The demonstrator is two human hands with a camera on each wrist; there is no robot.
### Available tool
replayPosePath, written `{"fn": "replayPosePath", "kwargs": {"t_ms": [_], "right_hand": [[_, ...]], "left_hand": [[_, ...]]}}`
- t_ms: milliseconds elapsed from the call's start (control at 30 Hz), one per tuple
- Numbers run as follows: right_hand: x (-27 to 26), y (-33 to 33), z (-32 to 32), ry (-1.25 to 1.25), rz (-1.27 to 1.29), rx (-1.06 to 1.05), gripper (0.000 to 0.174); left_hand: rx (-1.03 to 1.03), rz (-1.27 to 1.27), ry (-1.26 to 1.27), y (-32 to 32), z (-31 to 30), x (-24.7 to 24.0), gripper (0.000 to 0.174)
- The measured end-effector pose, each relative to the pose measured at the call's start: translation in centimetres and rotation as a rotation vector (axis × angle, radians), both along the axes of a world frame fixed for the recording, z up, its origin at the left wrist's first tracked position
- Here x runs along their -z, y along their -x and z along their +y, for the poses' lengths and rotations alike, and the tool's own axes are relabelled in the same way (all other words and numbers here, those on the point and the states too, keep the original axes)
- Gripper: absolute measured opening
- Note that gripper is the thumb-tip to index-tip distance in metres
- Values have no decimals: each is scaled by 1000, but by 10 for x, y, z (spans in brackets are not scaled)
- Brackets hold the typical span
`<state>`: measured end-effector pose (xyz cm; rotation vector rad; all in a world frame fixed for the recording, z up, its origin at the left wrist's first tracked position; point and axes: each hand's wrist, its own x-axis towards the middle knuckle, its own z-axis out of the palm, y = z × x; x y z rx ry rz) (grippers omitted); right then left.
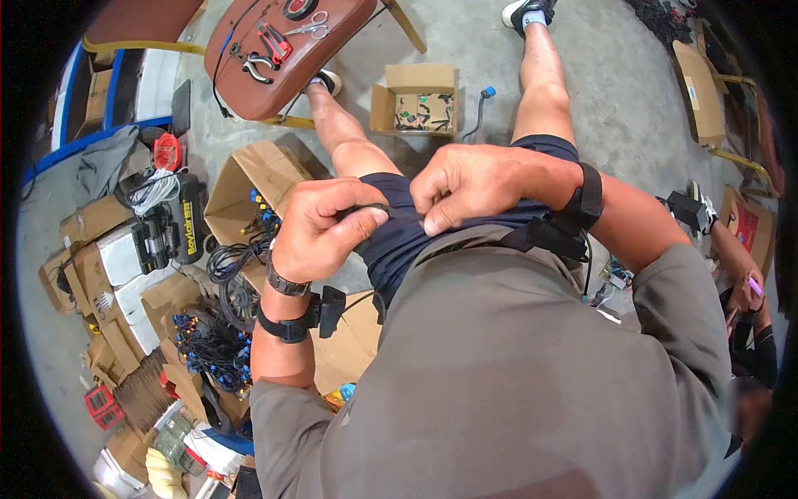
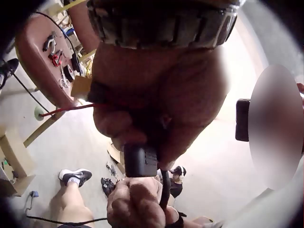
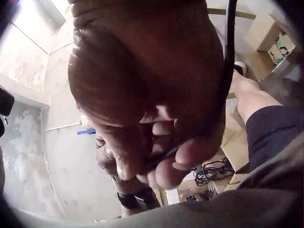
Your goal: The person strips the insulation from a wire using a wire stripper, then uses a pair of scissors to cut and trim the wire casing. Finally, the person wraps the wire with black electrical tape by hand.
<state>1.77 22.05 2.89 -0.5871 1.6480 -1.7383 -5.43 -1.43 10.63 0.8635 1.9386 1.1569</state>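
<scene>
Over the lap, my left hand (image 1: 320, 229) has its fingers curled round a small black connector (image 2: 140, 160), mostly hidden by the fingers in the head view. A black cable (image 2: 165, 190) hangs beside the connector in the left wrist view, running past my right hand (image 1: 482, 187). Thumb and fingertips of that right hand pinch a thin dark cable (image 3: 166, 154), whose length runs up along the palm side. The two hands are close together, knuckles up. A thin red wire (image 2: 71, 110) stretches left from the left hand.
A brown chair seat (image 1: 287, 54) at the upper left bears pliers (image 1: 256, 66), scissors (image 1: 312, 30) and black tape (image 1: 299, 7). An open carton (image 1: 414, 76) with small parts stands on the floor. Bundled black cables with blue ends (image 1: 212, 349) lie left. Another person sits at the right.
</scene>
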Motion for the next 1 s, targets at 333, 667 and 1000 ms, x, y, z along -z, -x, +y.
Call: {"fn": "replayPosePath", "kwargs": {"t_ms": [333,667,1000], "right_hand": [[5,10,0,-435,918,520,16],[28,9,-2,-605,911,584,15],[1,18,27,-255,228,80,24]], "left_hand": [[-619,-265,-248,-29,-3,58,13],[-780,-446,-262,-34,10,89,15],[-434,-171,-123,-18,-11,47,7]]}}
